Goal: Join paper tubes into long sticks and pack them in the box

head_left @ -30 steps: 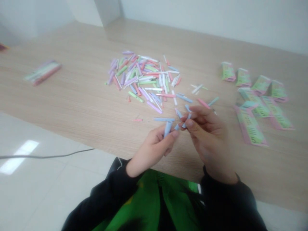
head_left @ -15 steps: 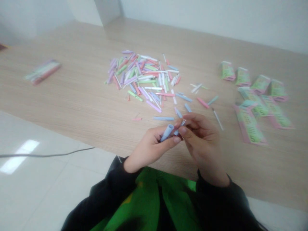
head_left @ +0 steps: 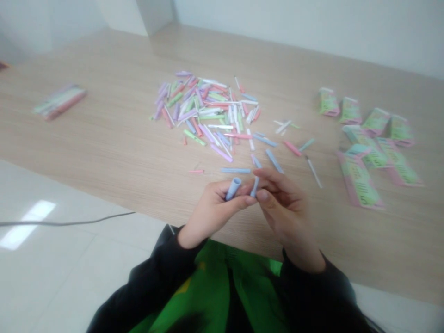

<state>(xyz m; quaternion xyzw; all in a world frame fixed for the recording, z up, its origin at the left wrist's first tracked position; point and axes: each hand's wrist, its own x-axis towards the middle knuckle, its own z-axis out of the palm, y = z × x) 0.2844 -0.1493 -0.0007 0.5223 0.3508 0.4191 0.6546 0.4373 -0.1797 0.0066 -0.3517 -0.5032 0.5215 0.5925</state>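
Note:
Near the table's front edge my two hands meet over pale blue pen parts. My left hand [head_left: 219,208] is closed round a hollow blue tube [head_left: 233,188], its open end facing up. A slimmer blue pen part [head_left: 255,186] stands between the fingertips of both hands, pinched by the left thumb and finger. My right hand [head_left: 286,201] has its thumb and forefinger closed at that slim part, the other fingers curled. Just beyond the fingers lie blue tubes [head_left: 274,160] and another blue piece [head_left: 236,170]. The lower ends of the held parts are hidden.
A heap of pastel pen parts [head_left: 204,104] spreads over the mid-table. Several small green-and-pink packets [head_left: 362,180] lie to the right. On the far left rests a flat bundle of pastel sticks [head_left: 60,102]. A dark cable [head_left: 86,222] crosses the floor.
The thin, pale, shiny piece at my right fingertips no longer shows; the slim blue part now stands upright there. Both hands have shifted slightly left, uncovering more of a blue tube behind.

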